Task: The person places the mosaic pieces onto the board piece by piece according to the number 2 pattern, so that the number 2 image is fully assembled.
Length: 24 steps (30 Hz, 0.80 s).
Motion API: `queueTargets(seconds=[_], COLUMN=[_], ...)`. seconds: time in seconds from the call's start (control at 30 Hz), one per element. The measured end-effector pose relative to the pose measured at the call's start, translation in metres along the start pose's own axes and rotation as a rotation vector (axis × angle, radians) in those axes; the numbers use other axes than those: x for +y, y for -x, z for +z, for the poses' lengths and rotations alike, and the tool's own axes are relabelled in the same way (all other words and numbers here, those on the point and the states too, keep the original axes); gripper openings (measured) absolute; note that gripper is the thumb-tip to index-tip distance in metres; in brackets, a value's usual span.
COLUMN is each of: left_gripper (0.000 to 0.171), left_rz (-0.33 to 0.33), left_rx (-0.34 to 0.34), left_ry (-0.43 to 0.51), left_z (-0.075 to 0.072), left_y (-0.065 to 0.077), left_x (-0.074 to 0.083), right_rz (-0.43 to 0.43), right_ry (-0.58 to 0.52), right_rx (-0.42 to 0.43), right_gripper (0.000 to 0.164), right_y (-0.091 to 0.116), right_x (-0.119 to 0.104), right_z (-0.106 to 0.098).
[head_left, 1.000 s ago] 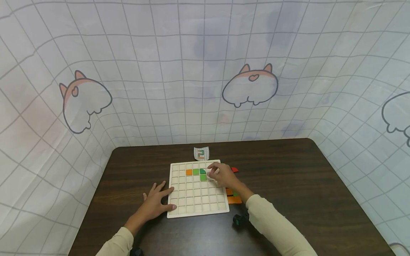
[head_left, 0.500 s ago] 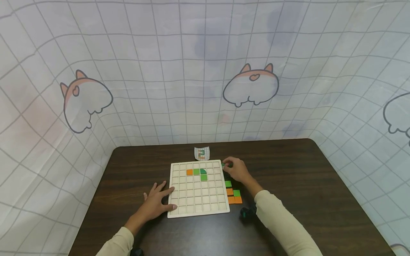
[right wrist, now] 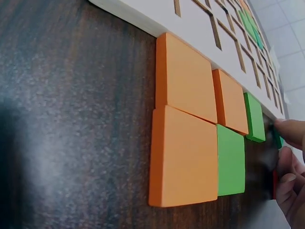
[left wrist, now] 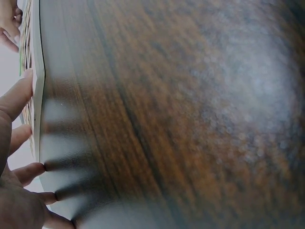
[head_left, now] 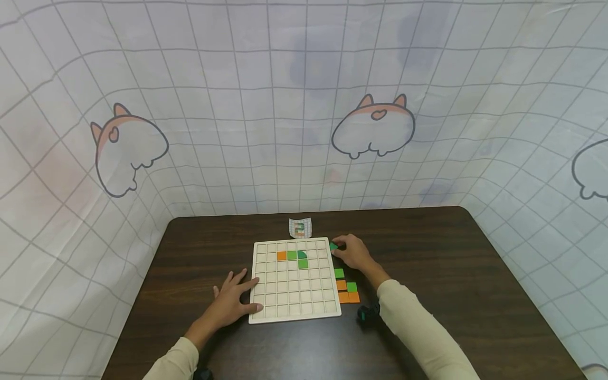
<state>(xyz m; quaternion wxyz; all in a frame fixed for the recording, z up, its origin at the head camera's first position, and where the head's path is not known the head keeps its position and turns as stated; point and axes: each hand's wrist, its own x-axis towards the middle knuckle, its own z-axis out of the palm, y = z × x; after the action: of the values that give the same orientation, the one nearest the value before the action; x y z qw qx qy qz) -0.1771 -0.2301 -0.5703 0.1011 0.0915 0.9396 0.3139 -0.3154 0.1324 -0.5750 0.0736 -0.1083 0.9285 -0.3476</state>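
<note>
Your head view is evenly lit, with the gridded backdrop (head_left: 237, 132) bowing toward the edges. Your left wrist view shows glare and blurred grain on the counter (left wrist: 248, 90), plus soft shadows off your left fingers (left wrist: 29, 172); your right wrist view carries a pale sheen, lower left.

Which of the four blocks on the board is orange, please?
The leftmost block on the board, at the end of the row of three. The others are green: two light green blocks and one dark green block.
</note>
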Motion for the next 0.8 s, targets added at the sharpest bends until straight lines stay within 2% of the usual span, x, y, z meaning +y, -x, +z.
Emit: queueTargets(seconds=[0.27, 0.8], left_gripper=[0.076, 0.076], left_rz=[-0.002, -0.001], left_rx=[0.007, 0.0], left_ry=[0.001, 0.002], left_z=[0.0002, 0.0], left_y=[-0.0006, -0.0005], left_x=[0.0004, -0.0008], right_rz=[0.003, -0.04], right_ry=[0.026, -0.018], right_rx=[-0.027, -0.002], right_gripper=[0.037, 0.019], right_y=[-0.0004, 0.0019], right_x=[-0.0051, -0.0018], right_z=[-0.0027, -0.0012])
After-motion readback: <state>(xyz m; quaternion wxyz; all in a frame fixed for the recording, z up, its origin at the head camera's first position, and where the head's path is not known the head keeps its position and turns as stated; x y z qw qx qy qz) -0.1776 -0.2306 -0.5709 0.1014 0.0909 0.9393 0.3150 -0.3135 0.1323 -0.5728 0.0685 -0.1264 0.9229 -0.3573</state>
